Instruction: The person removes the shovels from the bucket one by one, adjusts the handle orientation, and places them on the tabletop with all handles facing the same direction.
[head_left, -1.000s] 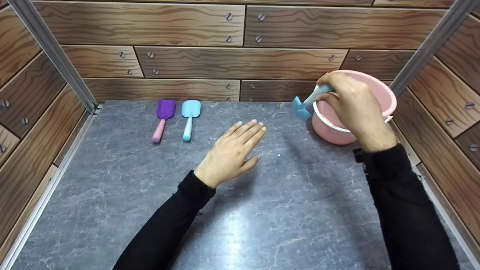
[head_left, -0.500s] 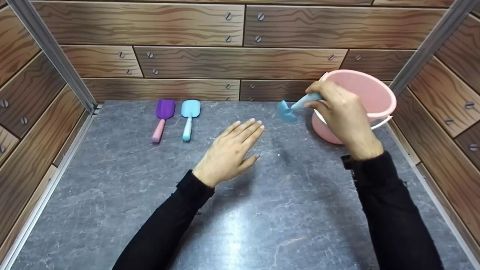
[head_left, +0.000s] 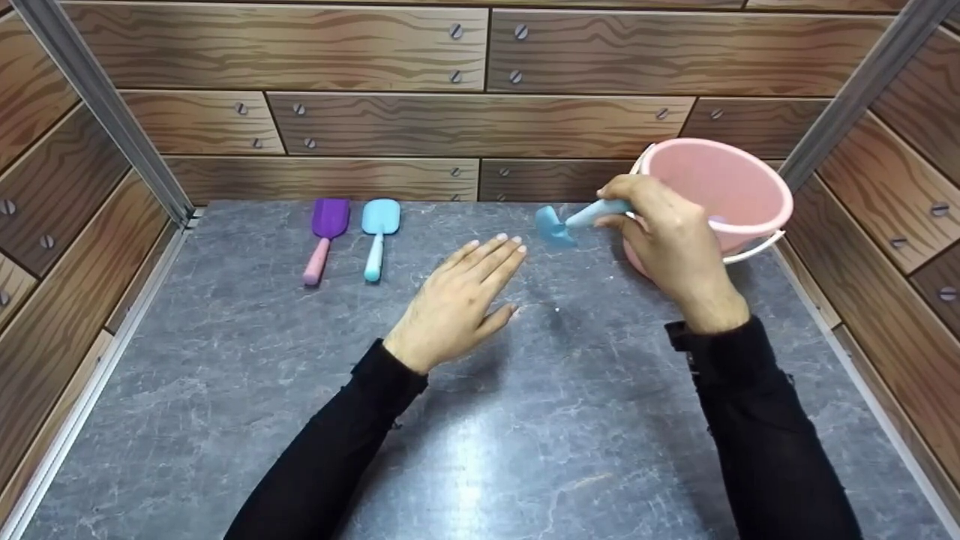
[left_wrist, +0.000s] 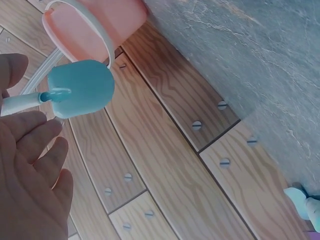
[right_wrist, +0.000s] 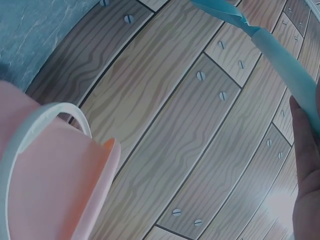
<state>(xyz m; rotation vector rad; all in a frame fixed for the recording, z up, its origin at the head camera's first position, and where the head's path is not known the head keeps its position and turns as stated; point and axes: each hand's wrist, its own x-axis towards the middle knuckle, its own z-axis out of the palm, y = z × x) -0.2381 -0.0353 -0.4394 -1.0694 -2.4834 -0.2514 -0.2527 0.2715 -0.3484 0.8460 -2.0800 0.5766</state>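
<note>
My right hand (head_left: pixel 667 247) pinches the pale handle of a blue toy shovel (head_left: pixel 556 227) between thumb and fingers. The shovel's scoop points left, in front of the pink bucket (head_left: pixel 720 172). In the right wrist view the shovel (right_wrist: pixel 287 70) runs along the upper right, with the bucket (right_wrist: pixel 50 185) at lower left. My left hand (head_left: pixel 461 300) is held palm down with straight fingers, left of the shovel and holding nothing. The left wrist view shows the scoop (left_wrist: pixel 82 89) just beyond the left fingers.
A purple shovel with a pink handle (head_left: pixel 318 259) and a light blue shovel (head_left: pixel 381 217) lie at the back left of the grey table (head_left: pixel 225 420). The bucket's white handle (head_left: pixel 754 247) hangs down in front. Wood-patterned walls (head_left: pixel 480 124) enclose the table's back and sides.
My right hand has carried the blue shovel left and slightly toward me, away from over the bucket. My left hand stays almost still. The bucket's white handle now hangs lower at the front.
</note>
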